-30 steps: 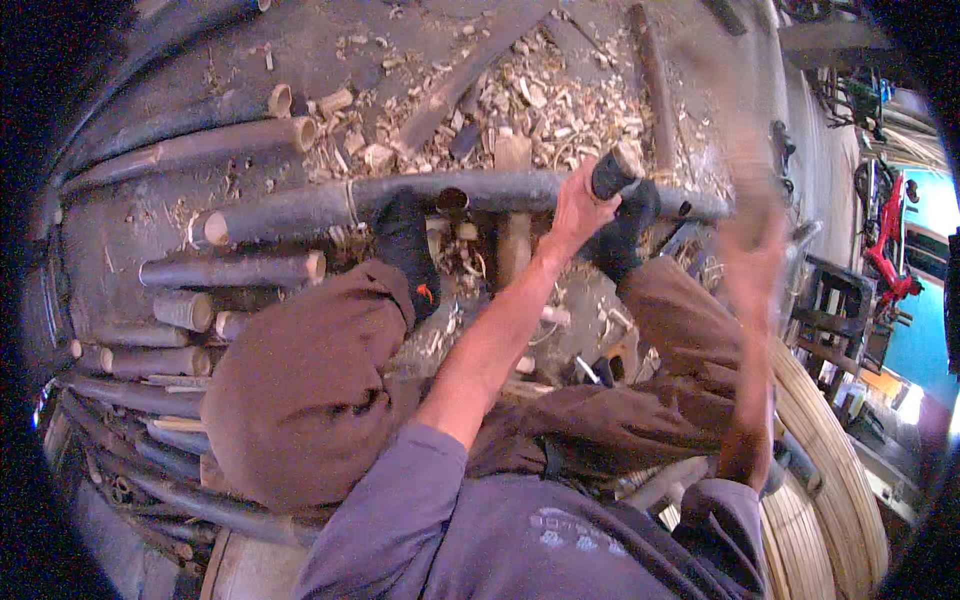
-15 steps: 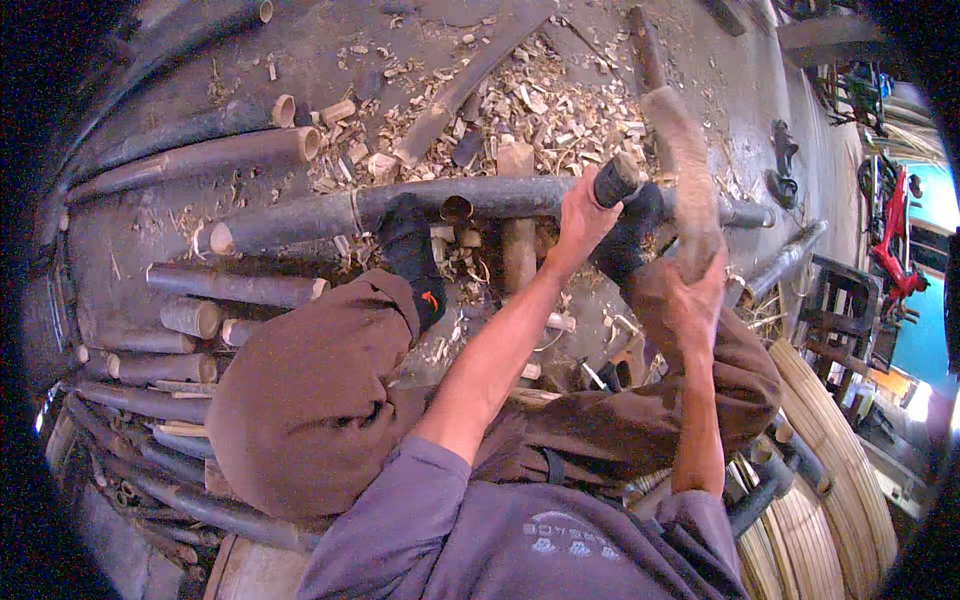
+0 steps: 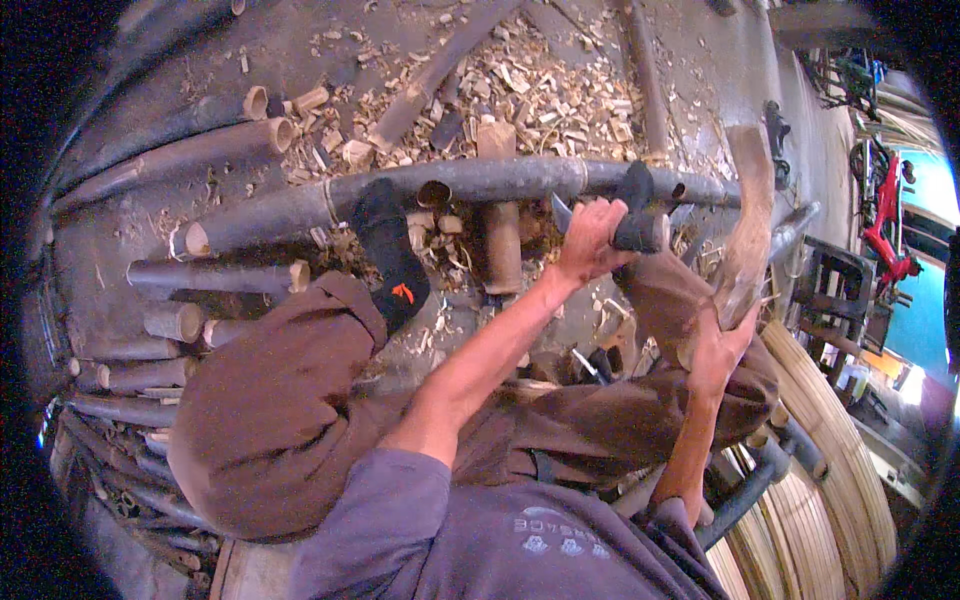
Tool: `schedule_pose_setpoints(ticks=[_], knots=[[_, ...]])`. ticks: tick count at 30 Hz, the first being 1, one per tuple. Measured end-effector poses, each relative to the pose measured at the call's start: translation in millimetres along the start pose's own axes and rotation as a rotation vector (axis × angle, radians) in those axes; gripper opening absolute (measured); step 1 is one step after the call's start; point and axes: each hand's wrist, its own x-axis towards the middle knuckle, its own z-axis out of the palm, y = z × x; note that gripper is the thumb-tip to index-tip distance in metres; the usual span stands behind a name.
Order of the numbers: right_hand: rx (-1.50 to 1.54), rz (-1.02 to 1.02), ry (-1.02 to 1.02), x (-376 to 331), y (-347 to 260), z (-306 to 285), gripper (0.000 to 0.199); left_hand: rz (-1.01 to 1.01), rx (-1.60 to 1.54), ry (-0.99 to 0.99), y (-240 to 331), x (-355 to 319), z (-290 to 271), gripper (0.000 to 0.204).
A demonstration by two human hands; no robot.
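My left hand (image 3: 595,240) is wrapped round a chisel (image 3: 637,234) with a dark-banded handle. Its handle end points right, and a curved metal blade shows beyond my fingers on the left. In my right hand (image 3: 718,348), a rough wooden club (image 3: 748,200) is gripped by its lower end and stands out to the right of the chisel, apart from it. Just beyond both hands a long dark bamboo pole (image 3: 480,182) lies crosswise, with round holes cut in its side. My feet, in dark footwear (image 3: 398,262), are against the pole. A short wooden block (image 3: 502,245) lies under it.
Wood chips (image 3: 540,100) cover the floor beyond the pole. Cut bamboo lengths (image 3: 215,277) lie at the left. Stacked pale bamboo strips (image 3: 830,440) curve along the right, near a dark wooden stool (image 3: 832,285). A thin-bladed tool (image 3: 588,366) lies between my legs.
The chisel has come away from the pole and tipped over toward the right, so its blade now shows. My right hand has moved the club right and slightly nearer me. The view has shifted slightly.
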Motion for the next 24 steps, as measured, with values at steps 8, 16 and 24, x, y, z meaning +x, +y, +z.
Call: schedule_pose_setpoints(ticks=[8,16,24], knots=[[-0.061,-0.095,0.065,-5.4,15.4,1.4,0.067,-0.013,-0.015,0.026,-30.3,13.8,-21.2,0.055],[-0.079,-0.216,0.069,-4.0,17.9,7.4,0.055,-0.017,-0.124,0.062,-47.5,20.8,-16.8,0.051],[-0.152,-0.154,0.062,-5.0,6.8,-0.5,0.073,-0.129,-0.178,0.113,-29.1,34.6,-26.2,0.043]])
